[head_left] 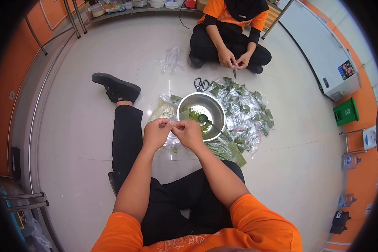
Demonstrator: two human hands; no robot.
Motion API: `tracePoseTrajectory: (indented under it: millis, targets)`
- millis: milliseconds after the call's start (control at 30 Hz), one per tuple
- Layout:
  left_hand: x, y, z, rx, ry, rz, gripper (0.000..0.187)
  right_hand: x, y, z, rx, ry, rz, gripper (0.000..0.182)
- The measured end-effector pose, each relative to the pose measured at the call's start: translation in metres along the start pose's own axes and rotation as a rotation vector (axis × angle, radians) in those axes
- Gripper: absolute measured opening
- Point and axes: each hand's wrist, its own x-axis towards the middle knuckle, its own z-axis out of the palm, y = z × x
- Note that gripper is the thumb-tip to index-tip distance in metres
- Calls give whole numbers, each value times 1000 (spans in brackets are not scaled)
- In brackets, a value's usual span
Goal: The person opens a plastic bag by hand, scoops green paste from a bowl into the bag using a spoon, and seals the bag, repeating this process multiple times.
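Note:
My left hand and my right hand meet at the fingertips, both closed in a pinch. Between them they grip the edge of a small clear plastic bag, which is mostly hidden by my fingers. Just beyond and to the right stands a steel bowl with chopped green leaves in it. A dark spoon rests in the bowl, its handle over the near right rim. By my left hand lies a plastic bag with pale contents.
Filled plastic packets are heaped right of the bowl, with a larger green packet nearer me. Black scissors lie behind the bowl, and loose plastic bags farther back. Opposite, a person sits holding something small. A white chest freezer stands right.

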Motion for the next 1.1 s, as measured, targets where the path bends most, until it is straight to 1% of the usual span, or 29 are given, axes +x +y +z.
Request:
tracePoseTrajectory:
  millis: [67,133,233,333,433,467,633,667,767,833,967,1100]
  targets:
    - [1,-3,0,19,2,-13,29,1,3,0,15,-48,32,16]
    - [3,-7,2,48,5,-20,27,1,4,-2,23,-79,19,15]
    - [3,-6,1,-42,-14,-76,26,2,2,-6,65,-111,46,15]
    - [5,-9,2,-92,-14,-69,26,3,4,-6,141,-136,97,17]
    - [8,-20,5,-10,32,31,25,6,15,-1,228,-162,138,20]
    - [7,-18,4,3,31,28,25,7,17,0,258,-171,148,21]
    - [0,-5,1,126,38,54,26,-1,14,2,81,-90,-17,21]
    - [3,0,1,123,43,55,27,1,8,1,32,-61,-66,20]
    - [-5,5,2,118,36,28,27,-3,7,2,-14,-86,-99,16]
    - [-6,9,4,112,17,20,27,-3,4,2,-54,-42,-181,14]
    - [-1,6,10,71,85,-17,27,-3,5,5,-116,50,-303,14]
    - [1,8,16,67,139,-76,27,-4,13,19,-166,136,-276,16]
